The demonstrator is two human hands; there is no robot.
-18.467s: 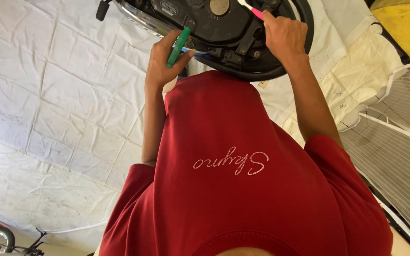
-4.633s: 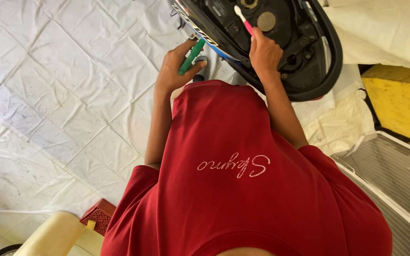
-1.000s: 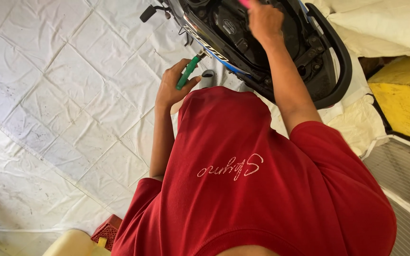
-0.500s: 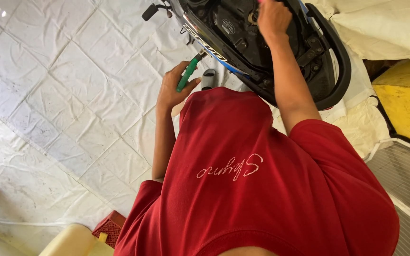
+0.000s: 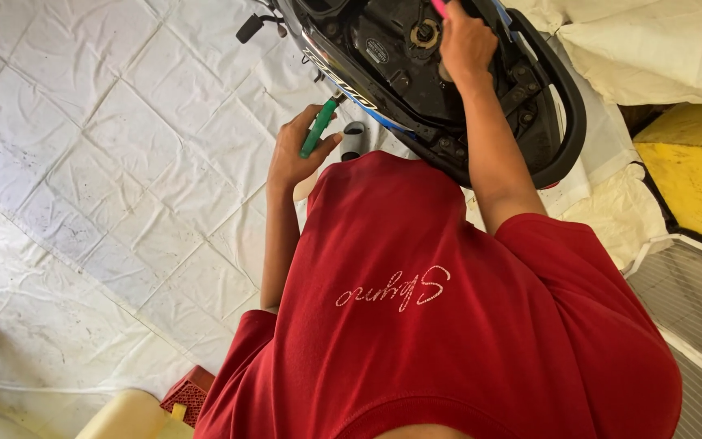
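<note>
At the far edge: a black scooter (image 5: 448, 89) lay across the top of the view, its open body facing the camera and its curved black rail sweeping round the right side.
Left hand (image 5: 294, 154): closed round a green tool (image 5: 318, 128), thumb and fingers pinching its shaft; the tool's far end touched the scooter's blue-striped edge.
Right hand (image 5: 465, 45): reached into the open body beside a round cap (image 5: 424, 32), fingers curled on a pink tool (image 5: 439, 6) that ran out of the top of the frame; how tightly it gripped could not be told.
Near: the person's red shirt (image 5: 448, 325) filled the lower right, hiding whatever lay under it.
Left room: white tile floor (image 5: 107, 162) spread wide and open on the left, from the scooter's handlebar end down to the near corner.
Near-left corner: a red crate (image 5: 188, 390) and a cream container (image 5: 123, 416) sat just beside each other, well apart from the hands.
Right edge: pale cloth (image 5: 652, 49), a yellow slab (image 5: 700, 171) and a grey ribbed panel (image 5: 692, 293) crowded close to the scooter's rail, leaving little room on that side.
</note>
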